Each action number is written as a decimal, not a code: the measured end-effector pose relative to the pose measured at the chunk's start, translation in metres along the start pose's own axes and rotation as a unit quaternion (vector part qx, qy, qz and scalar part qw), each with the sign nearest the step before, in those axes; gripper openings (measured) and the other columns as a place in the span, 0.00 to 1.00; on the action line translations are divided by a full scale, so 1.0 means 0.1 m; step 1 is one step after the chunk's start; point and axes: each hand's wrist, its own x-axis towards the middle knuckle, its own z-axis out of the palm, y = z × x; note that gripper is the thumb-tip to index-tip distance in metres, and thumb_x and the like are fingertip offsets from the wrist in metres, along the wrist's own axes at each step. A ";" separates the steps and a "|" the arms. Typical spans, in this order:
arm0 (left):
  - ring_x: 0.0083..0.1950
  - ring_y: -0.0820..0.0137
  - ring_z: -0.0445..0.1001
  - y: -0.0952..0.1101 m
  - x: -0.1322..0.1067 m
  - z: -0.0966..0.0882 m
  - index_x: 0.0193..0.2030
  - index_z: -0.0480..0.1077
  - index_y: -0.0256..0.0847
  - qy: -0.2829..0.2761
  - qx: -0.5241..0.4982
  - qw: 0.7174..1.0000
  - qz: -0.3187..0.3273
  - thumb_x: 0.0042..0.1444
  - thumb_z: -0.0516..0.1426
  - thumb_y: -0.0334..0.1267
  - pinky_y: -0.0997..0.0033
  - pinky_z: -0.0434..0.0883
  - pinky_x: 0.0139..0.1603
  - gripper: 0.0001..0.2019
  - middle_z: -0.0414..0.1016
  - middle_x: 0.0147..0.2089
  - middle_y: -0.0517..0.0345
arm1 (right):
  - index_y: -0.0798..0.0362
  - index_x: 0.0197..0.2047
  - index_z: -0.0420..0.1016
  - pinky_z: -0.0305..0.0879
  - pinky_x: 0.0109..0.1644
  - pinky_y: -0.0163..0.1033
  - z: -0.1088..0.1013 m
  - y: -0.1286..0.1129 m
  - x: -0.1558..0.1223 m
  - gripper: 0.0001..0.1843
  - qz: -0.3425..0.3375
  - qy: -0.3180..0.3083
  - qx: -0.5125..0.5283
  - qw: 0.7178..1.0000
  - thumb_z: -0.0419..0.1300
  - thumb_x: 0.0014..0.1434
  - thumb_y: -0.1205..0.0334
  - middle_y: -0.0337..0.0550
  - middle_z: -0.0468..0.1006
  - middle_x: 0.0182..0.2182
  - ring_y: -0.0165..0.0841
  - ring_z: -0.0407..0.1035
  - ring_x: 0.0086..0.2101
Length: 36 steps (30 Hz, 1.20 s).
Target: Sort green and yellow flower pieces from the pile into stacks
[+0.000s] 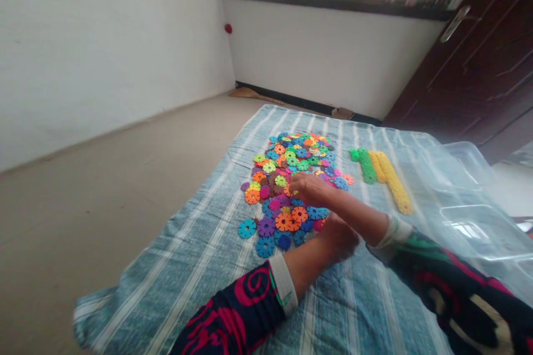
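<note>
The right hand (312, 188) reaches in from the right and rests on the near part of a loose heap of coloured plastic discs (287, 169). Its fingers are slightly apart and curved over the heap, with an orange disc (287, 190) at their tips, though this view does not show whether they are clamped on it. The left hand (338, 238) lies just below the right forearm, beside the near edge of the heap. It is curled and turned away, so its fingers are hidden and I cannot tell whether they are apart or together. The heap lies in the middle of a striped blue cloth (200, 244) spread on the floor (91, 188), with blue, purple and orange discs spreading toward the hands. To its right, beyond both hands, a green strip of joined discs (366, 165) and a yellow strip (393, 188) lie side by side. Next to them, a clear plastic box (470, 216) sits at the right edge of the cloth, and a dark wooden door (458, 55) stands beyond it.
</note>
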 end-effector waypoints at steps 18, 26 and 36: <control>0.60 0.56 0.66 -0.94 -1.08 -0.81 0.55 0.68 0.40 0.028 0.057 0.979 -0.191 0.48 0.63 0.49 0.55 0.65 0.61 0.28 0.70 0.57 0.46 | 0.52 0.40 0.78 0.70 0.39 0.41 0.25 0.12 -1.38 0.10 0.199 0.251 0.190 0.928 0.60 0.59 0.57 0.45 0.80 0.36 0.35 0.73 0.34; 0.68 0.51 0.58 -1.06 -1.45 -0.30 0.64 0.59 0.40 0.141 0.043 0.961 -0.233 0.53 0.59 0.50 0.47 0.60 0.66 0.34 0.59 0.67 0.40 | 0.46 0.58 0.70 0.62 0.57 0.55 0.50 -0.50 -1.13 0.32 0.139 0.169 0.059 0.974 0.68 0.51 0.49 0.53 0.66 0.57 0.49 0.60 0.56; 0.51 0.56 0.70 -1.18 -0.94 -0.47 0.40 0.70 0.37 0.202 0.115 0.940 -0.252 0.57 0.55 0.37 0.55 0.69 0.53 0.08 0.74 0.46 0.43 | 0.52 0.44 0.76 0.61 0.46 0.43 0.27 -0.24 -0.54 0.11 0.262 0.093 -0.013 0.961 0.53 0.63 0.64 0.51 0.72 0.43 0.42 0.63 0.47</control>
